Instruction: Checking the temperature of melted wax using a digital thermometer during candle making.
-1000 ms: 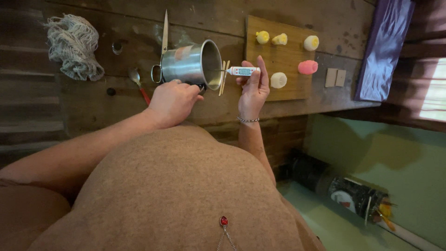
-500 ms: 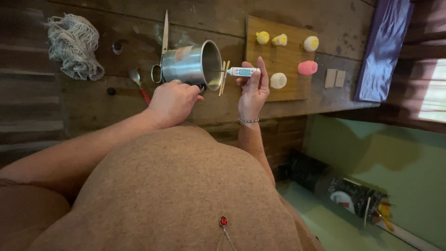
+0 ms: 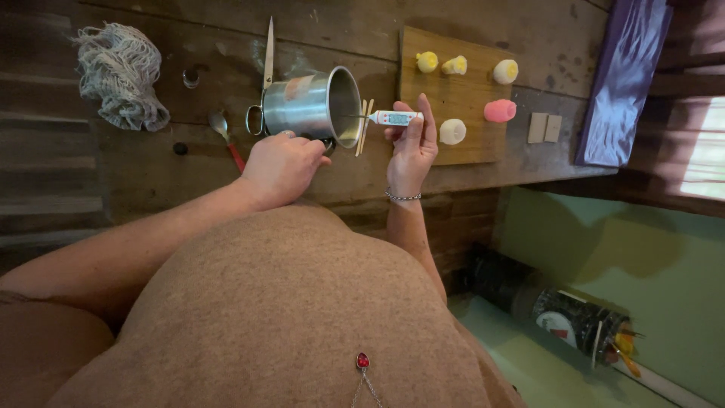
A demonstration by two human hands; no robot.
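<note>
A steel pot [image 3: 310,104] stands on the dark wooden table [image 3: 151,174]. My left hand [image 3: 281,168] grips the pot's black handle at its near side. My right hand [image 3: 411,147] holds a white digital thermometer [image 3: 394,117] by its head, with the thin metal probe reaching into the pot's mouth. Two wooden sticks [image 3: 364,126] lie across the pot's rim beside the probe.
A wooden board [image 3: 468,83] to the right carries several small candles in yellow, white and pink. Scissors [image 3: 266,68], a red-handled spoon [image 3: 225,136], a bundle of string netting [image 3: 121,75] and two small tan blocks [image 3: 545,126] also lie on the table. Purple cloth [image 3: 627,75] hangs at right.
</note>
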